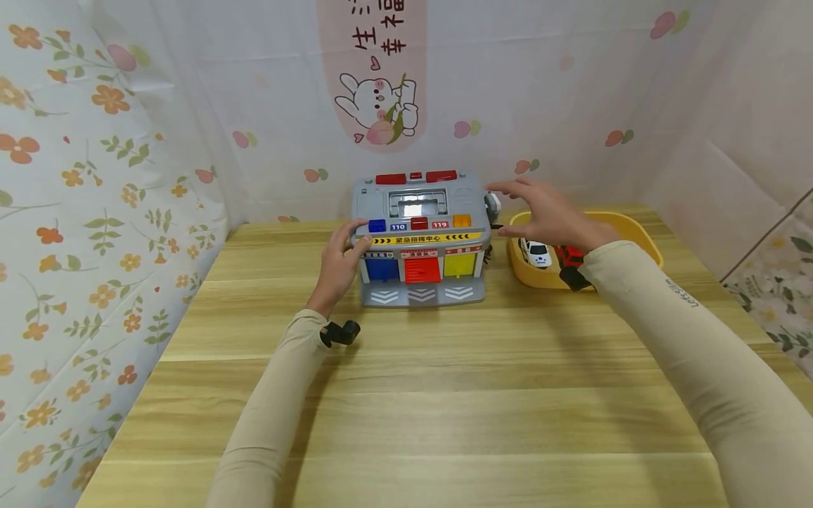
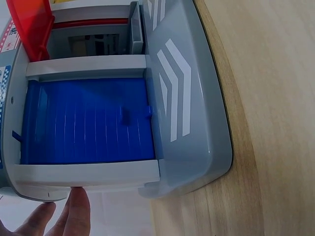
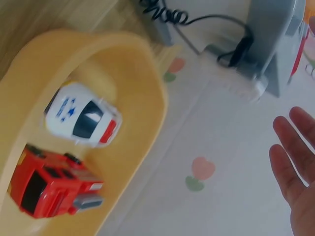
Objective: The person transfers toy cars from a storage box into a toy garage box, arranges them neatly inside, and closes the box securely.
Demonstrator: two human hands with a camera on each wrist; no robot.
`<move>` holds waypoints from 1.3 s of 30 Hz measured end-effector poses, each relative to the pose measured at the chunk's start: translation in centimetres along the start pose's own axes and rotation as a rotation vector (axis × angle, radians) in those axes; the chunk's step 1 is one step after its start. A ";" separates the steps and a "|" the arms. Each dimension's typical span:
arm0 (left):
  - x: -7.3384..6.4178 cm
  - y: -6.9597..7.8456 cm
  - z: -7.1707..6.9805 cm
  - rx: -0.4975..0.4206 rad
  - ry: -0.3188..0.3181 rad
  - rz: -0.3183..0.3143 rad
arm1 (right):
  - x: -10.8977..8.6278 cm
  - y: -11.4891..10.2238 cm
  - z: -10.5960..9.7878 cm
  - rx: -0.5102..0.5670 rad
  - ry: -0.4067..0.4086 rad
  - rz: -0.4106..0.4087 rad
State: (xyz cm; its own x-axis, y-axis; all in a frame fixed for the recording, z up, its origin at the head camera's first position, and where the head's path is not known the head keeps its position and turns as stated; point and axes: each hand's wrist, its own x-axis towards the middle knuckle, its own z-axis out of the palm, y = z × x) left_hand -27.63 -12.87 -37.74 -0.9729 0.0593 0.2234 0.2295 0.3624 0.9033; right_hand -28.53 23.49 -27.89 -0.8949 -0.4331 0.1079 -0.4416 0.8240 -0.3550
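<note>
A grey toy emergency station garage stands at the back of the table, with blue, red and yellow doors. My left hand holds its left end, thumb at the front upper edge. In the left wrist view its fingers touch the side wall by the blue door. The red door is swung outward. My right hand is held in the air off the garage's right end, thumb and fingers spread, holding nothing. Near it a light grey handset with a coiled black cord hangs on that side.
Right of the garage stands a yellow bin. Inside it lie a white toy police car and a red toy truck. A patterned cloth hangs behind the wooden table.
</note>
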 end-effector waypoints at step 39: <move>0.1 -0.4 0.3 -0.014 0.021 0.013 | -4.2 8.6 2.6 -0.073 -0.068 0.406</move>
State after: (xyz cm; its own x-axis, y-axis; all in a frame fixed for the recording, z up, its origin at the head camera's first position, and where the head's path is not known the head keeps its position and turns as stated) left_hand -27.84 -12.72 -38.16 -0.9691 0.0447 0.2425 0.2426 0.3490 0.9052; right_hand -28.35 31.45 -33.78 -0.9920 -0.0892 -0.0898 -0.0597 0.9553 -0.2894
